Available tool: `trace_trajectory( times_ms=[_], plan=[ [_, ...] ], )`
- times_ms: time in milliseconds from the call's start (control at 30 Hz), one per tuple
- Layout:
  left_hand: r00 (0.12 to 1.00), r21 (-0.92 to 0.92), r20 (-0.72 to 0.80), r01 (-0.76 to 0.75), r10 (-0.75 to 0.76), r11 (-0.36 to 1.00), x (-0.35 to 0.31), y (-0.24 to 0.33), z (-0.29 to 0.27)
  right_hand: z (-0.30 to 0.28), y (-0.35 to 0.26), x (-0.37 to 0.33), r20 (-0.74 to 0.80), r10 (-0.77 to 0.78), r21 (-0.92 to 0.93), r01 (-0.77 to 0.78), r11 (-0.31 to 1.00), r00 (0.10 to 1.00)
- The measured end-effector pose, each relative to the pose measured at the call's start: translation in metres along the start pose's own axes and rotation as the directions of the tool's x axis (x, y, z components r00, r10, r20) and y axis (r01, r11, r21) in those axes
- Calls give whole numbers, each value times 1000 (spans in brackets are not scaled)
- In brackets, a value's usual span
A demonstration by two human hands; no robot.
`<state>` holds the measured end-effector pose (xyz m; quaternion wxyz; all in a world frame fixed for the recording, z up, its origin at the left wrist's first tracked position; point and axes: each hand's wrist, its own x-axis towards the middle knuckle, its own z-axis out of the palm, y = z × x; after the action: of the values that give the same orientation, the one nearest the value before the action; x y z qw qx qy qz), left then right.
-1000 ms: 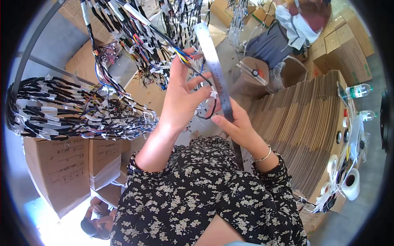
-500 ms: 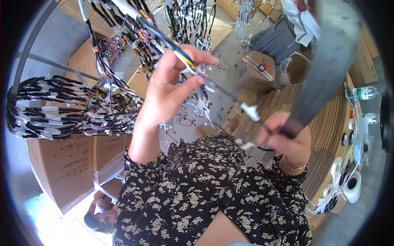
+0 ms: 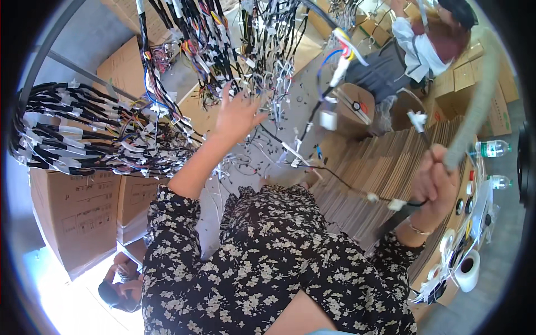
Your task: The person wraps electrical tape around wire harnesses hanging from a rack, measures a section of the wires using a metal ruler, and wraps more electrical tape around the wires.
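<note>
My left hand [image 3: 237, 116] is open with fingers spread, in front of the hanging bundles of black-sleeved wires [image 3: 215, 47]. It holds nothing. On the right, my right hand [image 3: 437, 183] is closed around part of a wiring harness [image 3: 350, 185]. Dark wire with white connectors runs from that hand leftward past my waist. A thicker branch with a white connector [image 3: 328, 119] and yellow, red and blue wires hangs above. Another white connector [image 3: 416, 119] sticks up over my right fist. A blurred grey strip [image 3: 474, 114] rises from beside the same fist, close to the camera.
Many harnesses [image 3: 84, 131] hang over a rack at left, above cardboard boxes [image 3: 78, 218]. Flattened cardboard [image 3: 368, 162] is stacked at right, beside tape rolls [image 3: 468, 265] and plastic bottles [image 3: 492, 148]. A co-worker [image 3: 430, 44] is at the far right; another person [image 3: 121, 285] is lower left.
My left hand has let go of the harness and opened, moving slightly right. My right hand has moved right with the harness. The co-worker at far right has come more into view.
</note>
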<state>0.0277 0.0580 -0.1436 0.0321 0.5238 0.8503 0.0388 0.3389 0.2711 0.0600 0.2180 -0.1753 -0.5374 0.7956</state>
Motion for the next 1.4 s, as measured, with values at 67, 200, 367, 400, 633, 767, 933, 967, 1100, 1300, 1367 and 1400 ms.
trace_trajectory(
  times_ms=[67, 200, 367, 400, 633, 767, 933, 967, 1100, 1300, 1367, 1400],
  plan=[
    [989, 358, -123, -32, 81, 933, -20, -6, 52, -9, -18, 0, 34, -180, -376, 179, 909, 983],
    [985, 344, 167, -101, 45, 934, -46, -12, 66, -24, -25, 13, 279, -7, -104, 38, 994, 960],
    [986, -144, 146, 106, -84, 984, -41, -23, -5, 1, 5, 14, -78, 121, -256, -137, 957, 990],
    [979, -332, -200, -27, -42, 943, -43, -23, -1, 5, 10, 15, -25, 261, -311, -255, 915, 965],
    [857, -853, -456, -498, -241, -156, -9, 54, -90, 25, 57, 5, 215, 502, -217, -460, 861, 838],
    [865, -865, -459, -488, -205, -120, -12, 48, -93, 21, 73, 4, 382, 577, -238, -526, 817, 722],
    [880, -845, -466, -475, -97, -246, -21, 48, -110, 24, 83, 0, 474, 518, -196, -488, 850, 712],
    [881, -858, -464, -472, -88, -204, -24, 45, -113, 24, 83, -1, 476, 512, -183, -490, 853, 715],
    [895, -859, -431, -446, -117, -252, -34, 32, -121, 27, 81, -2, 511, 502, -236, -448, 862, 697],
    [880, -880, -444, -464, -171, -101, -41, 50, -137, 26, 89, -4, 579, 512, -246, -463, 851, 634],
    [899, -901, -405, -423, -164, -95, -48, 52, -142, 24, 90, -5, 594, 511, -242, -468, 850, 621],
    [906, -916, -378, -396, -189, -66, -50, 55, -144, 24, 90, -4, 599, 535, -285, -466, 838, 596]
  ],
)
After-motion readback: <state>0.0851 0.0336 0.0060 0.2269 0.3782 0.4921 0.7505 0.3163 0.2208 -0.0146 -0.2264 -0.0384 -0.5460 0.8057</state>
